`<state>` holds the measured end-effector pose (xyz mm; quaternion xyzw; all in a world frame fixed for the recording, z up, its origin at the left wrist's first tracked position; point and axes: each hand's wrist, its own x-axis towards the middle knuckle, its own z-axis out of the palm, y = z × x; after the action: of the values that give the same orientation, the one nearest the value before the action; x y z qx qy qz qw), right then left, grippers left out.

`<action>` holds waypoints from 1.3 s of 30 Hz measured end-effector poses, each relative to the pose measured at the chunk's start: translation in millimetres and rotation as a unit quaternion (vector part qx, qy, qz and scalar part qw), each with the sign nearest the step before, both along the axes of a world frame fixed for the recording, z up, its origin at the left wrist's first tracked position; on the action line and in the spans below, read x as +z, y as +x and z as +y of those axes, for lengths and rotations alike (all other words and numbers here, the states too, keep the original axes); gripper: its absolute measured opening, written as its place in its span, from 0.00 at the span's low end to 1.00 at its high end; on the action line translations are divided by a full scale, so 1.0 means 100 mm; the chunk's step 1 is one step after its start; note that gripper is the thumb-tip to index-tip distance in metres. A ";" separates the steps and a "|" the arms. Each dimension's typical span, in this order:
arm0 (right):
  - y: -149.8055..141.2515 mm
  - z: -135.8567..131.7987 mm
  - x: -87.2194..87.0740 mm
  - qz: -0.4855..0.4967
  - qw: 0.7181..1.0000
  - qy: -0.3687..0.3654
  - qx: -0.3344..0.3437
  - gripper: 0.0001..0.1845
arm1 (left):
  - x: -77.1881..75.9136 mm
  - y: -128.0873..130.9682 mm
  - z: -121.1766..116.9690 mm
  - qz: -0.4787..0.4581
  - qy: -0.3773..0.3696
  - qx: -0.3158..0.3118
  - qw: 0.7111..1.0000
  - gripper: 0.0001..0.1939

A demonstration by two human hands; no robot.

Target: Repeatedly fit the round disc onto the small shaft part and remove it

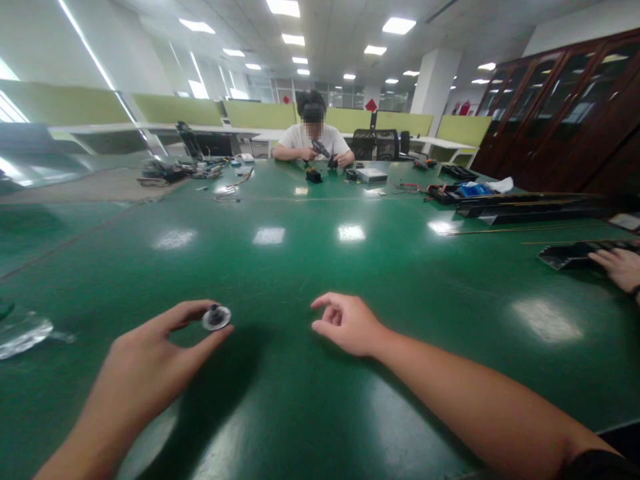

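Green tabletop [280,267], glossy: one, spreading beneath and beyond the fingers of both hands.

Left hand [150,360]: one, thumb and forefinger bent in a wide arch, tips closed on the item below; the other fingers are mostly hidden.

Disc-shaped part [217,320]: one, pale and round, dark stub at its centre, gripped by its rim between left thumb and forefinger. Stub faces roughly upward. It appears raised off the surface; contact underneath cannot be told.

Right hand [350,325]: one, to the right of the part and well apart from it. Thumb and forefinger parted by a modest gap, remaining fingers curled in; nothing seen in its grasp.

Clear object [25,337]: one, shiny, left of the left fingers, cut by the frame edge; nature uncertain.

Black channel piece [565,255]: one, far to the right of the right fingers, under another person's hand [617,263].

Seated person [325,143]: one, well beyond both sets of fingers, handling a tool.

Condition of work, as judged: grasp on the part complete; right hand not engaged with it; part joined to nothing visible, neither set down nor released. Further steps left: not determinable from view.
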<state>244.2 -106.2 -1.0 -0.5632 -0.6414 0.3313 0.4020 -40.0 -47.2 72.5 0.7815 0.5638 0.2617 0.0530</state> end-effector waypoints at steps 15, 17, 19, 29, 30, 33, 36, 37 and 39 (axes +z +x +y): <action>-0.02 -0.01 -0.01 -0.015 1.000 0.003 0.003 0.24 | -0.55 0.90 0.13 -0.047 -0.020 -0.251 0.967 0.12; -0.02 -0.02 -0.01 -0.008 1.000 0.001 0.006 0.24 | -0.54 0.90 0.12 -0.072 -0.049 -0.268 0.960 0.15; -0.01 -0.02 0.00 0.003 1.000 0.000 0.007 0.25 | -0.53 0.91 0.12 -0.104 -0.075 -0.285 0.950 0.17; 0.01 -0.01 -0.02 0.017 1.000 0.011 0.004 0.29 | -0.52 0.95 0.09 -0.147 -0.152 -0.303 0.929 0.18; 0.00 -0.01 -0.02 0.017 1.000 0.010 0.006 0.29 | -0.52 0.95 0.08 -0.151 -0.155 -0.300 0.929 0.17; 0.00 -0.01 -0.02 0.015 1.000 0.003 0.008 0.29 | -0.51 0.94 0.09 -0.164 -0.163 -0.293 0.928 0.16; 0.00 -0.02 -0.01 0.008 1.000 -0.001 0.009 0.28 | -0.49 0.94 0.10 -0.176 -0.177 -0.288 0.924 0.17; 0.01 -0.02 -0.01 0.007 1.000 -0.002 0.010 0.27 | -0.49 0.94 0.10 -0.180 -0.180 -0.287 0.923 0.17; 0.01 -0.02 -0.01 0.004 1.000 -0.004 0.015 0.25 | -0.48 0.94 0.10 -0.183 -0.184 -0.287 0.922 0.17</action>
<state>244.8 -108.7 -2.2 -0.5539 -0.6465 0.3425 0.3974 53.9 -37.4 24.2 0.8250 0.3337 0.2656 0.3708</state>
